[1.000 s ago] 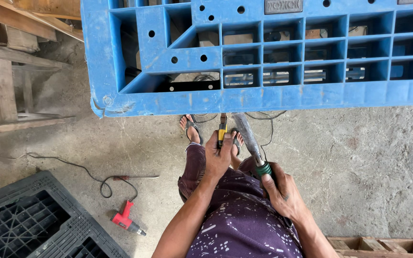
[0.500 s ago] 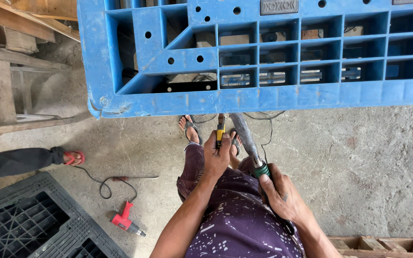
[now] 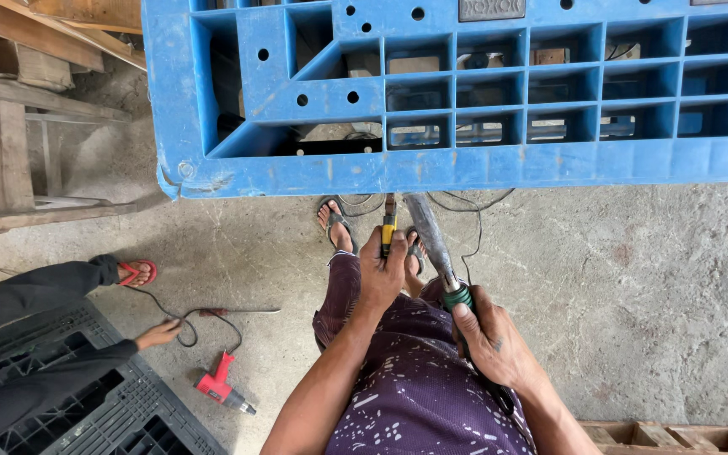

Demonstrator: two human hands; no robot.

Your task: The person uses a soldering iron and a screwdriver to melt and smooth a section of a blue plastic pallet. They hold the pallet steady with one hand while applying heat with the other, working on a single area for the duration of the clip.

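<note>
Blue plastic pallet (image 3: 465,101) fills the top of the view, its near edge a little closer than a second ago, bottom-left corner scuffed. Concrete floor (image 3: 634,320) under everything. Black plastic pallet (image 3: 86,404) sits at the floor's lower left corner.

Main change: a second person in dark sleeves (image 3: 27,291) now reaches in from the left edge. A second ago only a foot tip showed there; half a second ago a leg and a red sandal (image 3: 138,271). Now that person's hand (image 3: 158,334) is down on the floor touching the black cable (image 3: 187,320) that runs to the red power drill (image 3: 222,385). The drill lies where it lay, just off the black pallet's corner.

The wearer's own hands hold steady, near the pallet's front edge. Left hand (image 3: 381,274) stays clenched on a small yellow-and-black handled tool (image 3: 388,229), tip pointing at the pallet edge. Right hand (image 3: 492,341) stays clenched on a long grey tool with a green band (image 3: 438,248), its nose also just short of the edge; neither tool clearly touches the pallet. Sandalled foot (image 3: 334,223) sits under the edge. So the work at the pallet edge looks unchanged, paused at the ready; the only new activity is the co-worker at the cable.
</note>
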